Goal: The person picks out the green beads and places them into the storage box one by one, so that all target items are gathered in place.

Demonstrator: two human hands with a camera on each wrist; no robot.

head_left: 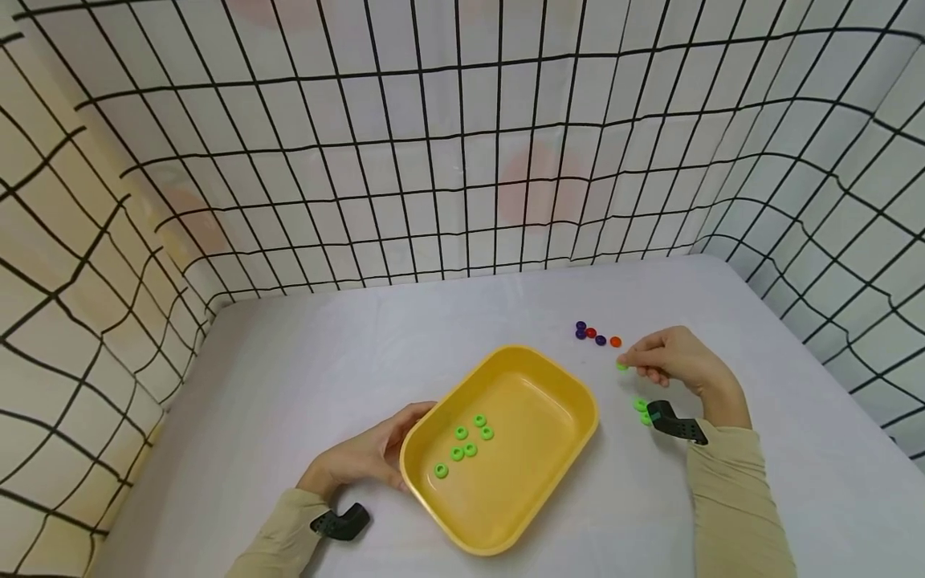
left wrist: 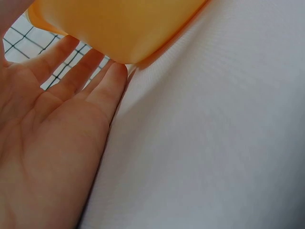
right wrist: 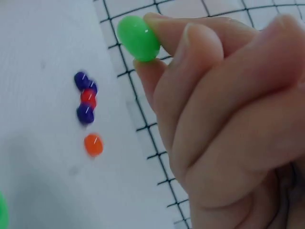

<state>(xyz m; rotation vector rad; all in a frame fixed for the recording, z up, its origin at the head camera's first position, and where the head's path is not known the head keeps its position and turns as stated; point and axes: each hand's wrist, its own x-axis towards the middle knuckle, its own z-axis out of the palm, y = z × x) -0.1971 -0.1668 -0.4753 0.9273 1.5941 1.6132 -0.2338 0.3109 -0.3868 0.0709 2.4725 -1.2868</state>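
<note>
Right of the yellow tray point(head_left: 523, 474), over the white-covered desk point(head_left: 325, 345), one green piece point(right wrist: 138, 38) is pinched between the thumb and finger of the right hand point(head_left: 675, 361). It is small, glossy and bright green, smooth and oval from the wrist view, with a tiny highlight. Six green rings point(head_left: 461, 433) lie inside the tray, all toward its left end and apart from its walls; each is round with a dimpled middle, and the two nearest its middle sit just beside each other. At least two loose green pieces point(head_left: 640, 405) rest on the desk nearer than the right hand, partly hidden by the black device point(head_left: 672, 421) on the right wrist, so their full count cannot be told.

Farther off, left of the right hand, are three purple pieces point(head_left: 601, 340), one red piece point(head_left: 591, 332) and one orange piece point(head_left: 615, 342), the orange one at the right end of the group. The tray is one shallow, round-cornered rectangle, set at a slant. At its left end the left hand point(head_left: 372, 453) holds the corner, fingers along the far side and thumb on the near side. A black wire grid point(head_left: 462, 152) stands beyond the desk.
</note>
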